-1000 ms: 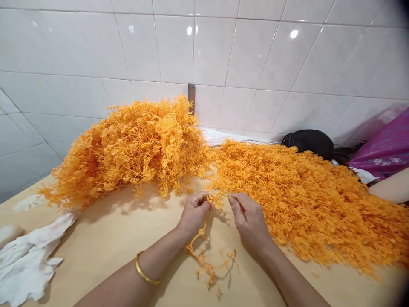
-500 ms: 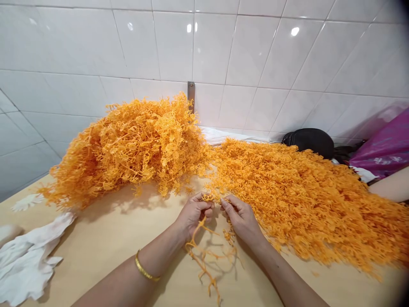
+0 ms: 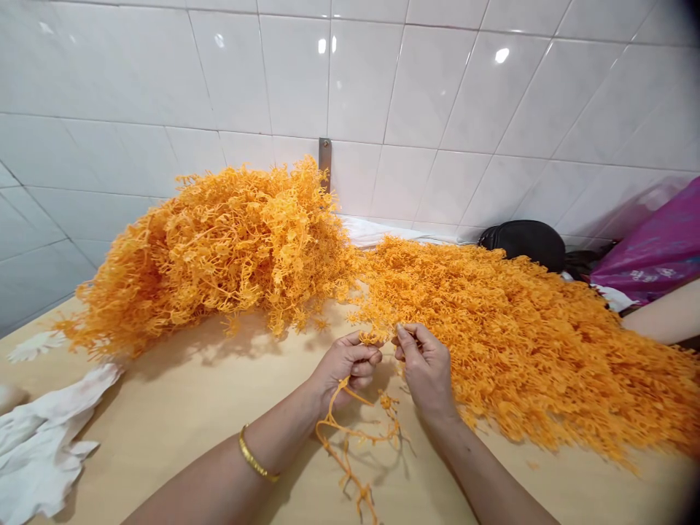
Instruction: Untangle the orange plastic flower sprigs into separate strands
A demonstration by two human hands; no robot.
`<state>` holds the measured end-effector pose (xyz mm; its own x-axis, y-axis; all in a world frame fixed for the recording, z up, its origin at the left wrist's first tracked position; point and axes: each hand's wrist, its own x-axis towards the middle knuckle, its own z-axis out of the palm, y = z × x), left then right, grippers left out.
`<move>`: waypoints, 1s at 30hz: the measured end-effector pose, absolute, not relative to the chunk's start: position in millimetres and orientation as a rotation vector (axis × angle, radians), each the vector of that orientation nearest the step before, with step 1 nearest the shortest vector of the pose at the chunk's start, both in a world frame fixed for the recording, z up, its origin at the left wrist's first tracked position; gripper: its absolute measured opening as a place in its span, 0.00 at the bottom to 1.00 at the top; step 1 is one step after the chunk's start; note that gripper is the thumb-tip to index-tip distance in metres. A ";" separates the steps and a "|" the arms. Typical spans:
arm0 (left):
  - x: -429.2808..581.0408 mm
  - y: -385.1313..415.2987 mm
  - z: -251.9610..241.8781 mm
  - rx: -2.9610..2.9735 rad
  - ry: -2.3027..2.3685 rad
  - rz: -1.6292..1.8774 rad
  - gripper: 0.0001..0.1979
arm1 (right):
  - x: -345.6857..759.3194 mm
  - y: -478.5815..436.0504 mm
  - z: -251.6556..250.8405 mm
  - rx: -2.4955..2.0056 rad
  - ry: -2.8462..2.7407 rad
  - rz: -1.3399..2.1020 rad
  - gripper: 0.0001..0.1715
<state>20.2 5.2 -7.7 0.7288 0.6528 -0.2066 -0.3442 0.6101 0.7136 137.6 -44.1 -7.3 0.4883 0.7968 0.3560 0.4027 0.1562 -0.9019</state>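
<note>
My left hand (image 3: 348, 368) is closed around an orange plastic plant stem (image 3: 345, 456). Its branched, mostly bare end hangs down over the table, while small orange florets (image 3: 372, 337) show above the fingers. Just to the right, my right hand (image 3: 424, 364) pinches thumb against fingers at the edge of those florets; what lies in the pinch is too small to make out. Behind my left hand rises a tall bushy heap of orange plastic sprigs (image 3: 235, 255). A wide, flatter pile of small orange pieces (image 3: 536, 335) spreads beside my right hand.
A crumpled white cloth (image 3: 49, 445) and a white glove-like piece (image 3: 37, 345) lie on the pale table (image 3: 219, 408) at left. By the tiled wall are a black pouch (image 3: 525, 244) and a purple bag (image 3: 650, 248). Another person's forearm (image 3: 664, 313) reaches in at right.
My right hand has moved slightly right and up, a little farther from my left hand. My left hand has shifted slightly right, still gripping the stem.
</note>
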 end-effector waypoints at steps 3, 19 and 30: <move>21.3 4.7 -5.1 0.679 0.446 0.584 0.07 | 133.9 -42.9 -5.9 -1.449 -1.068 0.379 0.13; 7.8 12.5 -17.6 0.505 0.456 0.510 0.07 | 161.4 -41.8 8.0 -1.400 -1.003 0.538 0.19; 9.1 6.0 -17.0 0.776 0.458 0.509 0.08 | 147.8 -44.9 7.5 -1.489 -1.585 0.478 0.13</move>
<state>9.1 6.0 -17.0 0.7858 0.5850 -0.2006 -0.2601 0.6070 0.7509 147.8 -44.9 7.5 0.1103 0.9364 0.3331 0.5959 0.2059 -0.7762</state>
